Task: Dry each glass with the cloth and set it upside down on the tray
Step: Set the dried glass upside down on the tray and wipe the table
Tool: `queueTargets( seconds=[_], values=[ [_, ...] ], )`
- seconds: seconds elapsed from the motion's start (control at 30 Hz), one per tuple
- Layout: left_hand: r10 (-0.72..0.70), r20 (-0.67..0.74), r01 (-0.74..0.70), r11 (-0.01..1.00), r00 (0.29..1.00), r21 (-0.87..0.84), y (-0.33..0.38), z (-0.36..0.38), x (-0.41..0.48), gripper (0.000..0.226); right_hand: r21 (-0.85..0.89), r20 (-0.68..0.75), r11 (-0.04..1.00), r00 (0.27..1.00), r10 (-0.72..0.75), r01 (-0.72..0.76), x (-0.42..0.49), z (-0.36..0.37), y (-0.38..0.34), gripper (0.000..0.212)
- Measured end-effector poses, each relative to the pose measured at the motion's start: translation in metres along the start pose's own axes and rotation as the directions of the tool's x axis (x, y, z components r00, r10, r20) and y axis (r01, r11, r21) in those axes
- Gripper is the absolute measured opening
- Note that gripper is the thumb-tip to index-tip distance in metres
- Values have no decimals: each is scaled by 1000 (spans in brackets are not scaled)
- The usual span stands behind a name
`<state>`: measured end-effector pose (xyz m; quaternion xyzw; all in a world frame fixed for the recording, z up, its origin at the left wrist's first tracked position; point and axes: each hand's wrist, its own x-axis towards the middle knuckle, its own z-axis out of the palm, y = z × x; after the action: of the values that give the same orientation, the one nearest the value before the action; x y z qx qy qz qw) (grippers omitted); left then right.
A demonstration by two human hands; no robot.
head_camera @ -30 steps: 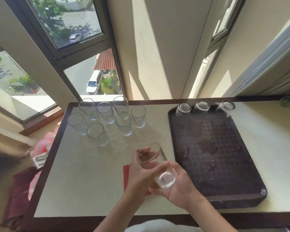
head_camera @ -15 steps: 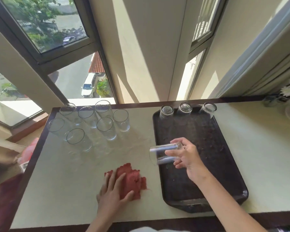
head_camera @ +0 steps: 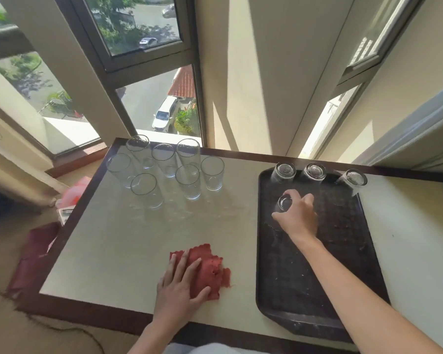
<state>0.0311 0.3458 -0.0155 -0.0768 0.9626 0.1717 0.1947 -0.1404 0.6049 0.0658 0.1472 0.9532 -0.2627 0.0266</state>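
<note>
On the tray (head_camera: 343, 251), right hand (head_camera: 298, 218) grips an inverted glass (head_camera: 284, 203); left hand (head_camera: 179, 284) rests flat-fingered on cloth (head_camera: 210, 267)

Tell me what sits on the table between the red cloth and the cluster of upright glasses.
Nothing: in the head view that stretch of table is bare between the red cloth and the upright glasses; only light ripples cross it.

The cloth (head_camera: 210, 267) is plain brick red. The tray (head_camera: 304, 290) is dark brown, almost black, with a fine dotted grid over its floor. The tabletop (head_camera: 128, 238) is pale cream, faintly mottled, framed by a dark brown border (head_camera: 71, 221). The upright glasses (head_camera: 188, 185) and the held glass (head_camera: 283, 203) are clear and colourless. The bag (head_camera: 74, 190) on the floor is pink; the window frames (head_camera: 149, 65) are dark grey.
</note>
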Motion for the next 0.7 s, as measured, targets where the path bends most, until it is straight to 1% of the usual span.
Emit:
queueTargets(
  seconds=[0.07,0.13,0.17,0.2,0.23,0.3,0.33,0.37,0.4,0.43,0.47,0.5,0.53,0.57,0.6,0.67,0.7],
  values=[
    [-3,-12,3,1000,1000,-23,0,1,-1,87,62,-18,998,1000,-15,16,-6,4,3,62],
    [-7,3,7,999,1000,-38,-2,2,0,86,127,-26,992,1000,6,-3,-18,6,2,80],
    [0,9,0,999,1000,-49,-3,1,1,84,154,-50,988,998,35,-27,-27,7,1,85],
    [10,18,-8,998,1000,-61,-4,-2,1,82,177,-108,983,992,59,-39,-38,11,-1,85],
    [21,34,-18,997,999,-69,-5,-6,1,78,200,-196,980,979,62,-22,-51,17,-2,79],
    [42,59,-35,993,997,-116,-8,-12,3,70,256,-362,963,932,15,84,-79,34,-8,58],
    [44,66,-33,985,997,-172,-11,-14,6,68,276,-385,951,923,-21,136,-93,45,-13,46],
    [33,63,-16,965,997,-262,-13,-18,7,67,273,-370,945,926,-70,181,-106,56,-18,38],
    [4,40,12,917,999,-398,-16,-22,10,65,251,-326,941,935,-137,226,-118,68,-24,32],
    [-40,15,42,828,999,-559,-20,-25,14,59,219,-264,937,941,-212,272,-129,79,-29,28],
    [-89,-5,61,717,996,-694,-23,-30,16,46,185,-197,926,936,-291,327,-138,89,-36,26],
    [-141,-12,77,615,990,-784,-25,-36,19,35,140,-134,910,918,-372,390,-145,98,-41,26],
    [-192,-6,101,541,981,-835,-30,-44,21,30,88,-66,888,893,-446,451,-152,108,-46,28],
    [-242,-6,119,498,970,-859,-37,-51,23,28,28,33,865,865,-501,500,-158,117,-51,35],
    [-294,-12,134,472,956,-871,-45,-57,25,27,-33,169,844,836,-523,535,-163,125,-55,49],
    [-374,-21,155,433,927,-888,-65,-67,29,24,-126,426,821,778,-462,556,-171,145,-56,78],
    [-397,-20,162,420,918,-893,-75,-70,31,24,-170,476,808,765,-433,564,-175,153,-55,86]
  ],
)
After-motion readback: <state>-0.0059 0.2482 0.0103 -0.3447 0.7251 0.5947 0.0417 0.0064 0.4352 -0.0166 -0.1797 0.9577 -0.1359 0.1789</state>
